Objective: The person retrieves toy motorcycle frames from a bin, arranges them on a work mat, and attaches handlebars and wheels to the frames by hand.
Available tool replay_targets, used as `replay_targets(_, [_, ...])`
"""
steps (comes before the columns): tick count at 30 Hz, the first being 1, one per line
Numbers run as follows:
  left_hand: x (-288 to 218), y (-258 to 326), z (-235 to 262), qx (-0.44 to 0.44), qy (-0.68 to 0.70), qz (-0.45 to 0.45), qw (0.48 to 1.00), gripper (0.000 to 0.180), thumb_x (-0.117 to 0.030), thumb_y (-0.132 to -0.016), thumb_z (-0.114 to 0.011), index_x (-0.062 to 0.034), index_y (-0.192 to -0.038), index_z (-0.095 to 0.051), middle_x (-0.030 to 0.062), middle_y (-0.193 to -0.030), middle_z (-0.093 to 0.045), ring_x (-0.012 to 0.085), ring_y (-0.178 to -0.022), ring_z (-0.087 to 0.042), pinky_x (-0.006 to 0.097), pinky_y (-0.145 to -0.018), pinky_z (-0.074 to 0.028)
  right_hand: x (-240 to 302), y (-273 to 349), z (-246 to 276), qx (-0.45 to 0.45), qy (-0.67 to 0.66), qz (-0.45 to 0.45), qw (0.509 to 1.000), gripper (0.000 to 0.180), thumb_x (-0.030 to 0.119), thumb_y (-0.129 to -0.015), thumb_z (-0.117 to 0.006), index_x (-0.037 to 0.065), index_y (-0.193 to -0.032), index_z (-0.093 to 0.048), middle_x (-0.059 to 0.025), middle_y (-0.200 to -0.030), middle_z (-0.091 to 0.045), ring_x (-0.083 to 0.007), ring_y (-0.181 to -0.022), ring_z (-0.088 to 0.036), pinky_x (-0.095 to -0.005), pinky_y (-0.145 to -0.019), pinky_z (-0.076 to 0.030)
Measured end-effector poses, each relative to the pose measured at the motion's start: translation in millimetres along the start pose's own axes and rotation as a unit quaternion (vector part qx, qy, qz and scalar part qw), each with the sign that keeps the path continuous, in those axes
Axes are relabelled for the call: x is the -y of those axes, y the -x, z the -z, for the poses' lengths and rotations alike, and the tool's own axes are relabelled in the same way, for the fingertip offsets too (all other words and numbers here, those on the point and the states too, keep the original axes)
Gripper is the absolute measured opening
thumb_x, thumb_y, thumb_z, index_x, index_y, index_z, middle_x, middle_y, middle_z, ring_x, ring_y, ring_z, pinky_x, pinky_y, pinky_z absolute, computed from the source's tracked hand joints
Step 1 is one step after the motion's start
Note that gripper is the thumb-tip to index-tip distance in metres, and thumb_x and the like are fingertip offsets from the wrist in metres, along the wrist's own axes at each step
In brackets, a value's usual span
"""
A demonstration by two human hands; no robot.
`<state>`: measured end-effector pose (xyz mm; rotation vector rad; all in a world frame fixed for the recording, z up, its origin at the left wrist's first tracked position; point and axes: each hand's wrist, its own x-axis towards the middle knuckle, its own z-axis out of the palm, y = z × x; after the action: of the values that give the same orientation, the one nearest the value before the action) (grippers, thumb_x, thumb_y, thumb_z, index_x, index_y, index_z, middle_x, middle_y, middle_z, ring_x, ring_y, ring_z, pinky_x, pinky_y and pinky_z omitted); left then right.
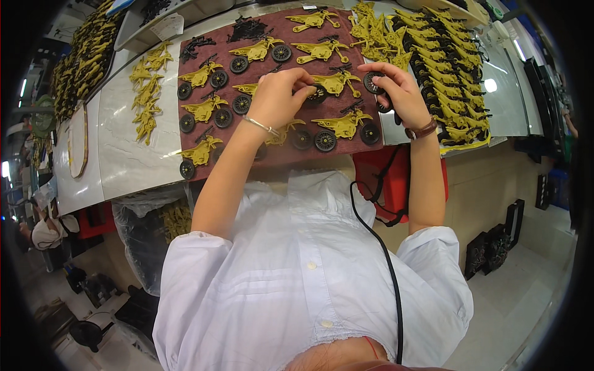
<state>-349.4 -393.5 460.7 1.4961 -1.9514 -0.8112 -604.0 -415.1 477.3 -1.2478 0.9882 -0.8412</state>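
On a dark red mat (260,157) lie several yellow toy motorbike frames with black wheels. My left hand (281,96) pinches a black wheel (317,94) at the rear of a yellow motorbike (337,81) in the middle of the mat. My right hand (399,89) hovers at the mat's right edge and holds black wheels (373,82) in its fingers. Another motorbike (343,125) lies just below, between my two wrists.
A long stack of assembled yellow bikes (455,74) runs along the right. Bare yellow frames (147,93) lie on the white tabletop at left, more fill a tray (83,59) far left. A clear plastic bag (148,229) and a red bin (387,179) sit under the table.
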Motion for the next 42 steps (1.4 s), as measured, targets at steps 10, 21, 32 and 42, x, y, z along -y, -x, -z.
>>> replay_targets(10, [11, -4, -9, -0.032, -0.197, -0.026, 0.979, 0.012, -0.027, -0.079, -0.071, -0.0171, -0.085, -0.072, -0.001, -0.092, -0.062, 0.0207, -0.095, -0.053, 0.037, -0.083, -0.03, 7, -40, 7, 0.13, 0.382, 0.069, 0.912, 0.027, 0.003, -0.073, -0.073, 0.005, -0.099, -0.065, -0.003, -0.09, -0.067, -0.0133, -0.081, -0.063, -0.027, -0.071, -0.049])
replay_targets(21, [10, -11, -2, 0.0, -0.148, 0.032, 0.988, 0.013, -0.029, -0.08, -0.069, -0.0169, -0.086, -0.071, 0.0014, -0.08, -0.065, 0.0185, -0.088, -0.056, 0.035, -0.08, -0.028, -1, -56, 15, 0.229, 0.382, 0.083, 0.891, 0.024, 0.007, -0.071, -0.075, 0.007, -0.094, -0.068, -0.0026, -0.082, -0.066, -0.0142, -0.075, -0.059, -0.0294, -0.07, -0.049])
replay_targets(32, [20, -22, -6, -0.006, -0.118, 0.039, 0.992, 0.014, -0.028, -0.081, -0.068, -0.0149, -0.087, -0.07, -0.0007, -0.075, -0.066, 0.0144, -0.075, -0.061, 0.034, -0.073, -0.027, 0, -50, 13, 0.172, 0.432, 0.07, 0.883, 0.028, 0.011, -0.071, -0.077, 0.011, -0.098, -0.07, -0.0069, -0.081, -0.066, -0.0195, -0.076, -0.062, -0.0323, -0.071, -0.051])
replay_targets(42, [16, -25, -7, 0.005, -0.09, 0.061, 0.994, 0.018, -0.031, -0.081, -0.069, -0.015, -0.09, -0.072, -0.0016, -0.075, -0.066, 0.0126, -0.075, -0.06, 0.035, -0.074, -0.029, 0, -48, 12, 0.157, 0.444, 0.067, 0.879, 0.029, 0.011, -0.071, -0.077, 0.011, -0.099, -0.069, -0.0087, -0.083, -0.067, -0.0211, -0.076, -0.063, -0.033, -0.07, -0.051])
